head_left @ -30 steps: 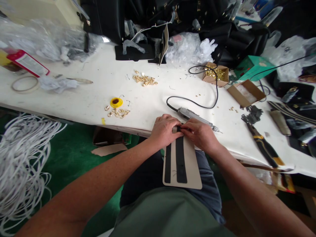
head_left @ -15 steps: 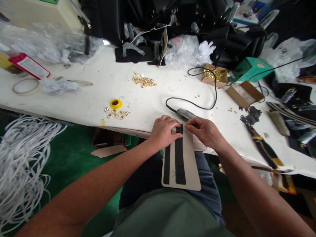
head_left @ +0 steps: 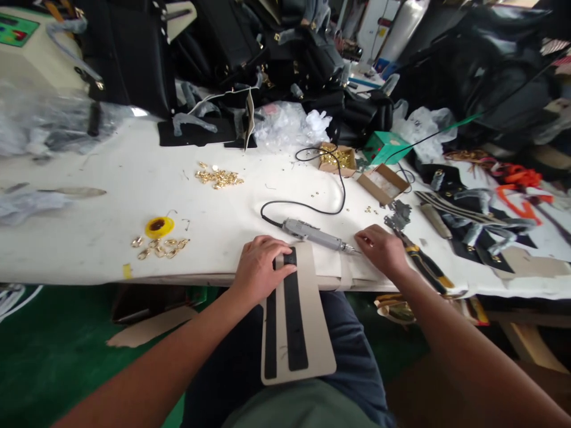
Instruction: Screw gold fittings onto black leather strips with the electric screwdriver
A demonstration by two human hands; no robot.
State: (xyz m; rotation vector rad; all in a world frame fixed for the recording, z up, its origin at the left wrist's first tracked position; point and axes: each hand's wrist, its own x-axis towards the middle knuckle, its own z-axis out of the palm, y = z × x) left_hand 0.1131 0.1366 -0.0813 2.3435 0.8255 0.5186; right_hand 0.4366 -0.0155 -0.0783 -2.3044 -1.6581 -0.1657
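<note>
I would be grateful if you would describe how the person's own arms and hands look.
The left hand and right hand are ungloved, and no watch or bracelet shows. Both forearms are uncovered, with no sleeve in view. A dull green top shows at the bottom edge, with dark blue trousers beyond it.

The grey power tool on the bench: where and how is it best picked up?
I'd grip the grey power tool around mid-body, from above, with the right hand. It lies flat on the white bench, long and narrow, its upper side uncovered. The black cord leaves its left end and the thin metal tip points right, so mid-body should avoid both.
</note>
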